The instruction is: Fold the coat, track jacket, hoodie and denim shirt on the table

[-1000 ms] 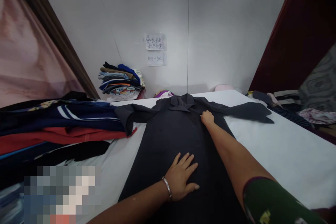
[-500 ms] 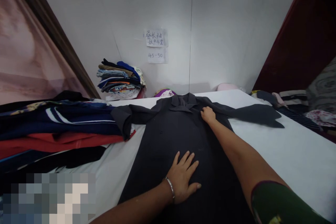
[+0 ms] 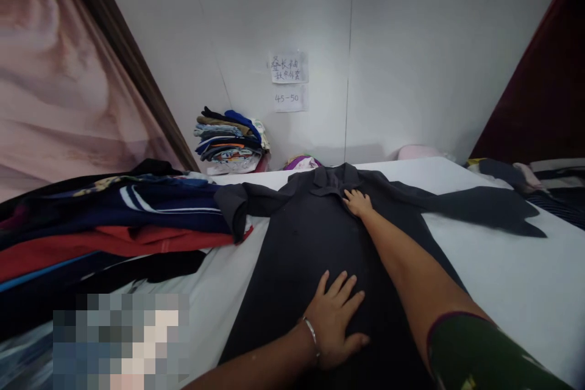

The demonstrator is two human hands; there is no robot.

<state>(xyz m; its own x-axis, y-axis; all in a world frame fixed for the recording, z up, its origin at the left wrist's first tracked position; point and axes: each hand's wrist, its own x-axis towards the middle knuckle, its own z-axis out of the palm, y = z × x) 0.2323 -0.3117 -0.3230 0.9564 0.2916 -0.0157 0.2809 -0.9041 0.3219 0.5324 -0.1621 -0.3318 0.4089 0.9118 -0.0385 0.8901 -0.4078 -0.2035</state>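
Note:
A dark, long-sleeved coat (image 3: 311,237) lies spread on the white table, its collar toward the wall and both sleeves reaching out sideways. My left hand (image 3: 336,320), with a silver bangle at the wrist, rests flat on the lower front, fingers spread. Farther up, my right hand (image 3: 359,202) touches the coat's front just below the collar (image 3: 333,178). Its fingers are slightly apart on the cloth near the front edge. The left sleeve end touches a heap of clothes, while the right sleeve (image 3: 484,207) lies across the tabletop.
Loose clothes (image 3: 173,204) in navy, red and black are heaped at the left. A folded stack (image 3: 233,140) stands by the wall, below paper signs (image 3: 290,82). More clothes (image 3: 557,180) lie beyond the right side of the white table (image 3: 516,292).
The view has turned slightly left. My right hand has moved left across the coat toward the middle of the collar, and its fingers look looser. My left hand stays flat on the coat.

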